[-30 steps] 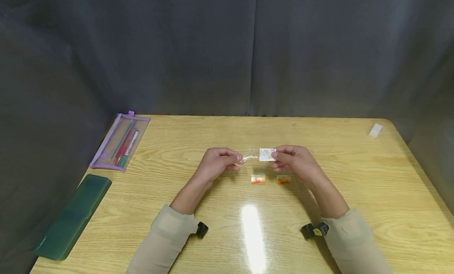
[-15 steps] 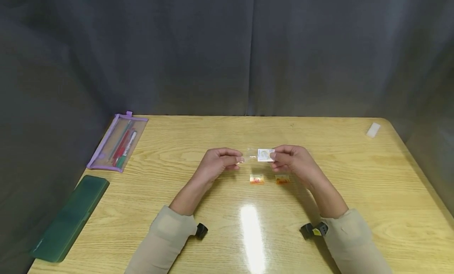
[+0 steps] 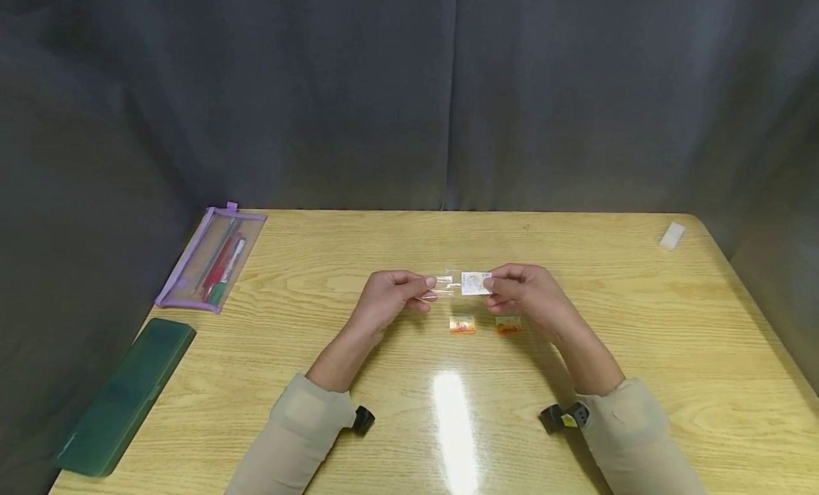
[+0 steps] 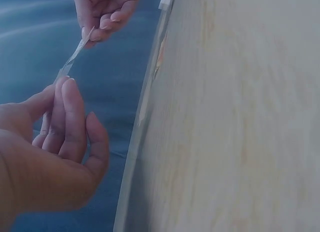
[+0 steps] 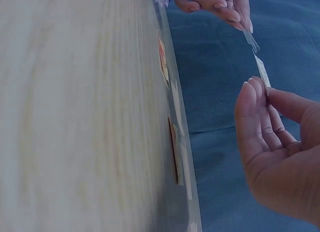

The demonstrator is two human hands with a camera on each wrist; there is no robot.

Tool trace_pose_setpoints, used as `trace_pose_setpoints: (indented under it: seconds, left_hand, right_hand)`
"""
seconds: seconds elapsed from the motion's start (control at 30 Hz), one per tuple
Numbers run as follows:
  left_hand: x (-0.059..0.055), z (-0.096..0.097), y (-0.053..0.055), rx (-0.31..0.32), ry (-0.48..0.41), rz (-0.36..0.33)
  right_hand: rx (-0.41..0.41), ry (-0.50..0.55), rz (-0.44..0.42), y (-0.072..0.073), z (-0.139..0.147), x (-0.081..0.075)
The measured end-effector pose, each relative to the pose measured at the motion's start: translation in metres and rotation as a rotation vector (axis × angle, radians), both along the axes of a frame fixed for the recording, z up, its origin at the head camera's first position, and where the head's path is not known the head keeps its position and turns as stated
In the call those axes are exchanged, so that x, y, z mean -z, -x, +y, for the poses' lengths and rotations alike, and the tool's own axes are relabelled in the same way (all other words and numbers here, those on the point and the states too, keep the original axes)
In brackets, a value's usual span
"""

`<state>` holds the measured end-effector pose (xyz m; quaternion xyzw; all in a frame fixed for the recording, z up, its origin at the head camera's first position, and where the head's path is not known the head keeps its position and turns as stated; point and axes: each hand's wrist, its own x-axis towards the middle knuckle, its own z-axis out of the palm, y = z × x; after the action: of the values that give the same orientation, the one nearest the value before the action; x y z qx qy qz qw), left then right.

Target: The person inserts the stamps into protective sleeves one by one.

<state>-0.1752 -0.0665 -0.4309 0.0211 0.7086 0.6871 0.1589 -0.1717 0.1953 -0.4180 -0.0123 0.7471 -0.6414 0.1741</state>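
Observation:
Between its thumb and fingers my left hand (image 3: 392,297) pinches a small clear plastic sleeve (image 3: 446,283), which stretches rightward. My right hand (image 3: 527,292) pinches the right end of a small white printed card (image 3: 473,284). The sleeve's free end lies right at the card's left edge, both raised above the table. Edge-on in the right wrist view, the card (image 5: 262,71) and sleeve (image 5: 250,39) are nearly in line. Below the hands, two small yellow-and-orange printed pieces lie side by side, a left piece (image 3: 462,325) and a right piece (image 3: 508,325).
On the wooden table (image 3: 320,246), a purple-edged mesh pouch (image 3: 211,260) with pens lies at the left. Nearer sits a dark green case (image 3: 128,395). A small white block (image 3: 672,235) lies at the far right corner. Dark curtains (image 3: 320,97) hang behind the table.
The clear sleeve, bunched at the left fingers a second ago, now shows more of its length toward the card. Both hands keep their pinches and have barely moved.

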Motion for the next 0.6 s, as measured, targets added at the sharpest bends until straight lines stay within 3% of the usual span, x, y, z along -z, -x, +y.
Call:
trace_pose_setpoints:
  seconds: [0.6]
  left_hand:
    - [0.0005, 0.0057, -0.0026, -0.021, 0.015, 0.018]
  right_hand:
    - [-0.025, -0.026, -0.008, -0.0025, -0.0078, 0.0022]
